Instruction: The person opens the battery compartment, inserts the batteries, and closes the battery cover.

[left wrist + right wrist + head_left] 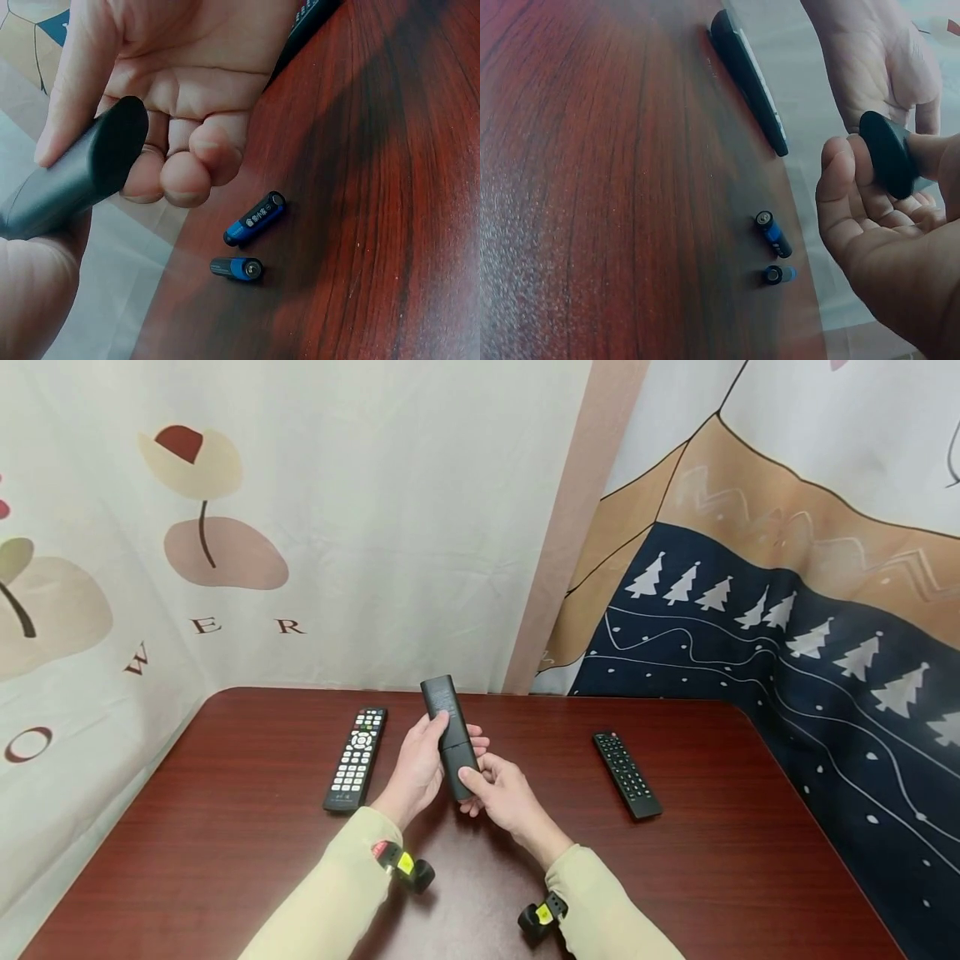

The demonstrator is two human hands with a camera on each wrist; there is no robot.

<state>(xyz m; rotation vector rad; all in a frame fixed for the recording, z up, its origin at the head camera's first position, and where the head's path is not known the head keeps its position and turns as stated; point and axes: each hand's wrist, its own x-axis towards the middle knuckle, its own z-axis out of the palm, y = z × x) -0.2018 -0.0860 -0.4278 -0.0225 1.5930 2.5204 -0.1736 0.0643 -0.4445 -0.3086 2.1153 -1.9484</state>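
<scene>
A black remote control [450, 739] is held up over the table, its back with the seam of a battery cover facing the head camera. My left hand [422, 764] grips its middle from the left, thumb across the back and fingers behind. At the lower end my right hand [510, 797] pinches it, the thumb on the cover area and curled fingers beneath. In the left wrist view, the remote's rounded end points at the camera. Two blue-and-black batteries, one battery [256, 219] and another battery [237, 268], lie on the table below; the head view hides them.
A remote with white buttons [356, 760] lies left of my hands. Another black remote [627, 776] lies to the right. The reddish-brown table [225, 860] ends at a pale curtain [375, 568] behind and a dark patterned cloth [847, 718] on the right.
</scene>
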